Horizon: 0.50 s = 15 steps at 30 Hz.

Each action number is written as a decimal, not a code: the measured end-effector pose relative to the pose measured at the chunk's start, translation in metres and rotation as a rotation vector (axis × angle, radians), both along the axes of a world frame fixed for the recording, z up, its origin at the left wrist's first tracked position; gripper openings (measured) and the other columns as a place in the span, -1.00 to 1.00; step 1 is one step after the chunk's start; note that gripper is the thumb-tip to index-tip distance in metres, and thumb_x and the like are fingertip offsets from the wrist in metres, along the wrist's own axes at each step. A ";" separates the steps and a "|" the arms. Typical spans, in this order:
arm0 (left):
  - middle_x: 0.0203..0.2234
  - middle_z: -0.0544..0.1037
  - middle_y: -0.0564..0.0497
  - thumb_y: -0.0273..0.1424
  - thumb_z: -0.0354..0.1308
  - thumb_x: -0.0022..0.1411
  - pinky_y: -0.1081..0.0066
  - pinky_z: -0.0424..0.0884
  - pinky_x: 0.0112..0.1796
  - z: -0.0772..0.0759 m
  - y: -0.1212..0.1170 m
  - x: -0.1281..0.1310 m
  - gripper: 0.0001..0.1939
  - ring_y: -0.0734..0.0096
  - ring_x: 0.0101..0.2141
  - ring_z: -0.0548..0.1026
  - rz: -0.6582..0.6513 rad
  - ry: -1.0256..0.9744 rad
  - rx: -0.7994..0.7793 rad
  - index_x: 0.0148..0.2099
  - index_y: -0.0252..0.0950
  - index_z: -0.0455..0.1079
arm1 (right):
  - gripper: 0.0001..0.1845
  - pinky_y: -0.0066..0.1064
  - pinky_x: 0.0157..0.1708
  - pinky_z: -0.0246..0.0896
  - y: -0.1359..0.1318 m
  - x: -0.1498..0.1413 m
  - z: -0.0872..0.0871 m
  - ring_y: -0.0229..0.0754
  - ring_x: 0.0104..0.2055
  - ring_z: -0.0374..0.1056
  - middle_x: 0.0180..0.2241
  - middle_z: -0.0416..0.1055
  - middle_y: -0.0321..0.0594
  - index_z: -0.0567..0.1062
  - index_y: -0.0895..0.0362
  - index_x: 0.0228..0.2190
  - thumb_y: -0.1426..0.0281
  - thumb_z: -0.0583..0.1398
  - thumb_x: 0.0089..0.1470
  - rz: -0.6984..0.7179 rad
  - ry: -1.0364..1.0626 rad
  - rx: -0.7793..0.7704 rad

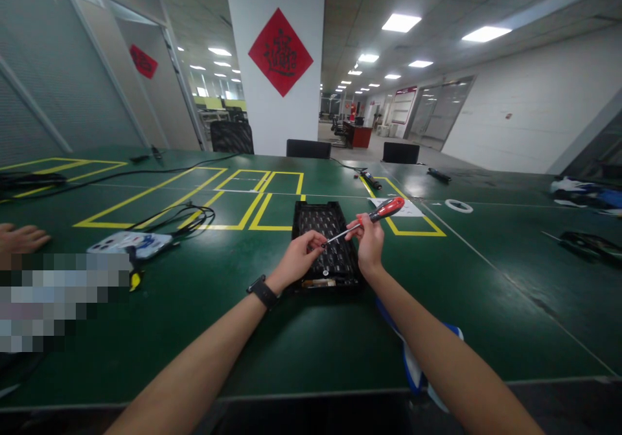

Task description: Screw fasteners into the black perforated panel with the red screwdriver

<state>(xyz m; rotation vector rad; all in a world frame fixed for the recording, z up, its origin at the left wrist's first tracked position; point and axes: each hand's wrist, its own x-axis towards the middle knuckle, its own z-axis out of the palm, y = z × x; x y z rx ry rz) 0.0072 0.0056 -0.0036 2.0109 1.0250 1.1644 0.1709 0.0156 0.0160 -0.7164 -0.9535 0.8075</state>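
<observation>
At bench (pixel 301 357) near edge, right of middle: blue-and-white item (pixel 413 364). Farther in from that edge: open black case (pixel 350 271). Above case: pinching tip of red-and-black screwdriver (pixel 389 209) in left hand (pixel 302 255) fingers, gripping handle's front end in right hand (pixel 369 248) fingers. Toward far edge: white sheet (pixel 412 210).

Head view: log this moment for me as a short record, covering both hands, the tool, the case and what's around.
Right hand: grips the screwdriver
Left hand: fingertips at the tool's tip; whether they pinch something small is unclear
Tool: red-and-black handle, metal shaft slanting down toward the left hand
Case: black, open, on the green table, beneath the hands
Left wrist: black watch
Right of case: white ring
Far left: another person's hand
</observation>
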 end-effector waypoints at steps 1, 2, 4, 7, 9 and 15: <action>-0.41 0.43 0.03 -0.45 0.04 0.12 0.49 0.30 -0.36 0.000 0.000 0.000 -0.84 0.49 -0.38 0.39 -0.003 -0.002 0.002 -0.21 -0.32 0.34 | -0.70 -0.54 -0.64 0.13 0.000 0.000 0.000 -0.41 -0.69 0.22 -0.57 0.35 -0.36 0.28 0.16 -0.34 0.17 0.06 0.04 -0.003 -0.004 0.002; -0.41 0.43 0.03 -0.45 0.04 0.12 0.50 0.30 -0.36 0.000 0.000 0.000 -0.84 0.49 -0.38 0.39 -0.005 -0.002 0.003 -0.21 -0.32 0.33 | -0.70 -0.54 -0.63 0.13 0.000 0.000 0.000 -0.40 -0.69 0.21 -0.57 0.34 -0.36 0.28 0.16 -0.34 0.16 0.05 0.05 -0.006 -0.009 0.002; -0.40 0.43 0.03 -0.46 0.03 0.13 0.50 0.30 -0.36 -0.001 0.000 0.000 -0.83 0.49 -0.37 0.39 -0.006 -0.002 0.002 -0.19 -0.31 0.33 | -0.70 -0.54 -0.63 0.13 0.001 0.000 -0.001 -0.40 -0.69 0.21 -0.57 0.34 -0.36 0.28 0.16 -0.34 0.16 0.05 0.05 -0.012 -0.025 0.002; -0.40 0.43 0.03 -0.47 0.03 0.12 0.50 0.30 -0.37 -0.001 0.000 0.000 -0.81 0.49 -0.36 0.39 -0.011 -0.003 0.004 -0.17 -0.30 0.32 | -0.70 -0.53 -0.62 0.13 0.001 0.000 -0.002 -0.40 -0.69 0.20 -0.56 0.34 -0.36 0.28 0.16 -0.34 0.16 0.04 0.06 -0.034 -0.054 0.005; -0.41 0.42 0.04 -0.49 0.03 0.11 0.51 0.29 -0.36 -0.001 -0.001 0.000 -0.80 0.50 -0.37 0.38 -0.012 -0.004 0.014 -0.17 -0.30 0.32 | -0.72 -0.52 -0.61 0.13 0.000 -0.001 -0.001 -0.40 -0.68 0.19 -0.56 0.33 -0.36 0.29 0.16 -0.35 0.18 0.03 0.08 -0.055 -0.089 0.016; -0.45 0.42 0.06 -0.53 0.03 0.09 0.52 0.30 -0.37 -0.004 -0.001 -0.001 -0.77 0.52 -0.41 0.37 -0.010 0.015 0.028 -0.16 -0.30 0.33 | -0.77 -0.48 -0.48 0.18 -0.014 -0.005 0.011 -0.37 -0.59 0.22 -0.51 0.35 -0.34 0.30 0.13 -0.29 0.23 0.02 0.11 0.002 -0.404 0.130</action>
